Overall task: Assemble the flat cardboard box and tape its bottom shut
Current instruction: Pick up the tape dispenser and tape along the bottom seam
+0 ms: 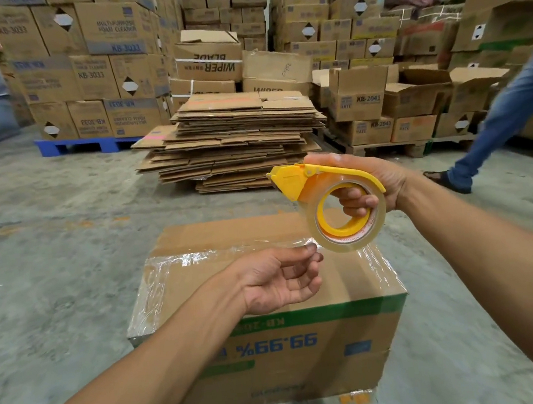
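Observation:
An assembled cardboard box (308,350) stands upside down on the concrete floor in front of me, its print inverted. Clear tape (198,254) runs across its upward face and down the left and right edges. My right hand (366,183) is shut on a yellow tape dispenser (331,201) holding a roll of clear tape, raised above the box's far right corner. My left hand (280,280) hovers palm up over the box, its fingertips pinched close to the roll's lower edge; whether they hold the tape end is unclear.
A stack of flattened cardboard boxes (234,135) lies on the floor ahead. Stacked cartons on a blue pallet (86,144) and wooden pallets fill the background. Another person's leg in jeans (496,129) stands at the right.

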